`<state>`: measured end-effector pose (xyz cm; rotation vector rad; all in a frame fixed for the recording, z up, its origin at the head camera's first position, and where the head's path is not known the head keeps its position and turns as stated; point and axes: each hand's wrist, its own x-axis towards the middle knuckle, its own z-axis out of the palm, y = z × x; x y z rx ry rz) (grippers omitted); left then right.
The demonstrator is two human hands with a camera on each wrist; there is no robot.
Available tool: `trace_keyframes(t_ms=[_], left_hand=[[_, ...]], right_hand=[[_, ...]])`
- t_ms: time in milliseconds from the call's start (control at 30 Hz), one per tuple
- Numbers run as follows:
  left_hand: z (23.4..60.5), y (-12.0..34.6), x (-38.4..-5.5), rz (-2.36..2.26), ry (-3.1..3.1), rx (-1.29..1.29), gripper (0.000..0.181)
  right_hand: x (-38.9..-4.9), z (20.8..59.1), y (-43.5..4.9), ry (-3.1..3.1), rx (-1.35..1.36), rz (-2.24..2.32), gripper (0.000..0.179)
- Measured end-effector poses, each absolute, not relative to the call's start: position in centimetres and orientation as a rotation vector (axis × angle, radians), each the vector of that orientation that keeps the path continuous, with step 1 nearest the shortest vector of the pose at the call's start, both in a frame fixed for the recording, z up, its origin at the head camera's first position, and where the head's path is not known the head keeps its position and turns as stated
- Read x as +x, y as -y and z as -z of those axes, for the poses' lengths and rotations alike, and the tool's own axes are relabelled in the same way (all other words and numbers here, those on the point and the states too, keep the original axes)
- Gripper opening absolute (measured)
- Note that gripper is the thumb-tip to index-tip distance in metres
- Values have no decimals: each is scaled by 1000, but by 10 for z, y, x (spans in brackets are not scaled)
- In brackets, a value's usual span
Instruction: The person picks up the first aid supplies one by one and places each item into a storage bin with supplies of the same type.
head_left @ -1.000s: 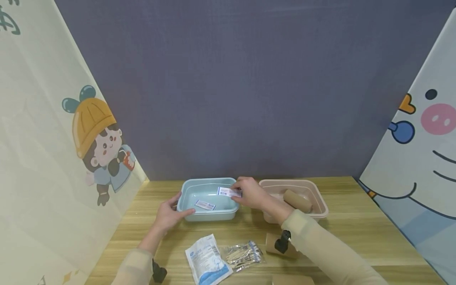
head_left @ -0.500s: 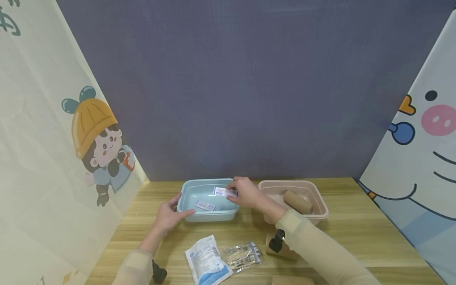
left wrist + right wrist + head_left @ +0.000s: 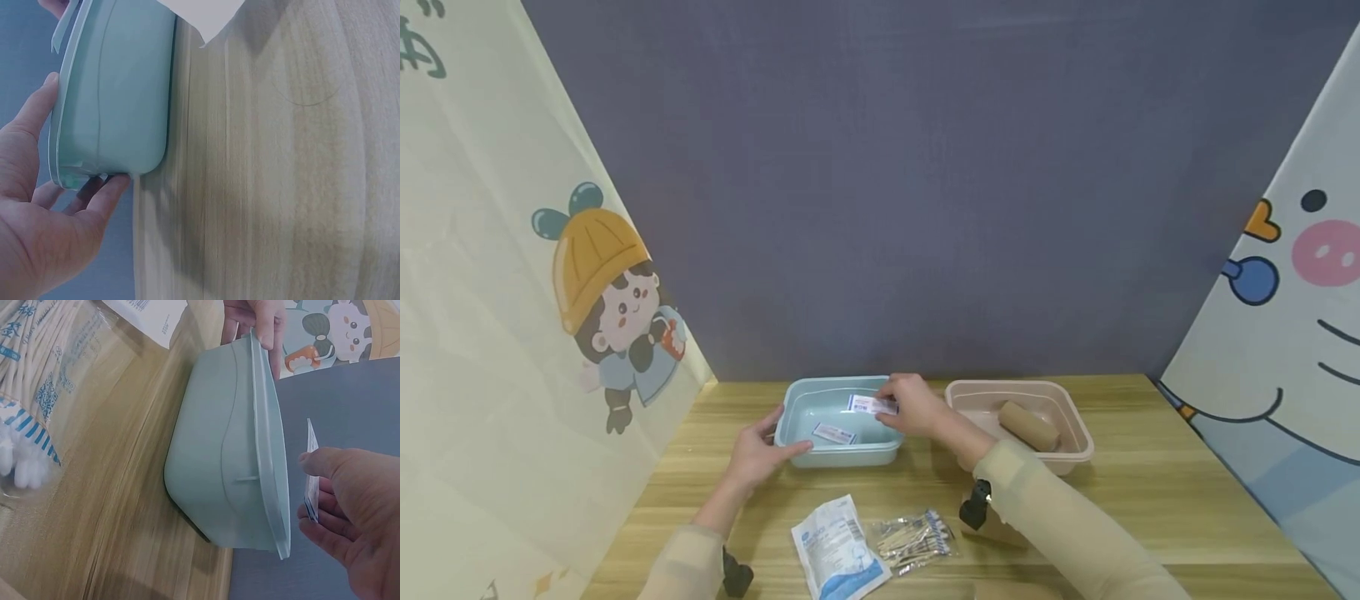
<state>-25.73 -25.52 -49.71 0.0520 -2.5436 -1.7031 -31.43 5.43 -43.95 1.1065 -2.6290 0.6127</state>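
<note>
Wood-grain table, slim white packet, blue print, light-blue tub

The table bears a blue tub, pink tub, white packet, swab bag and brown rolls.

Wears long, plain, cream-beige fabric sleeves with broad cuffs of matching colour; also wears small, blocky, black wrist cameras just beside those cuffs.

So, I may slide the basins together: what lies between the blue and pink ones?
In the head view, bare tabletop and, above it, the right hand, which hides part of the gap.
</note>
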Motion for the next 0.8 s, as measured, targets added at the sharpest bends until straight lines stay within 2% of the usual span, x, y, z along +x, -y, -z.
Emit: trace_keyframes(t_ms=[800], left_hand=[[496,256,-258,1681,2561,69,100]], right_hand=[[-319,445,-42,2673,1138,-592,22]])
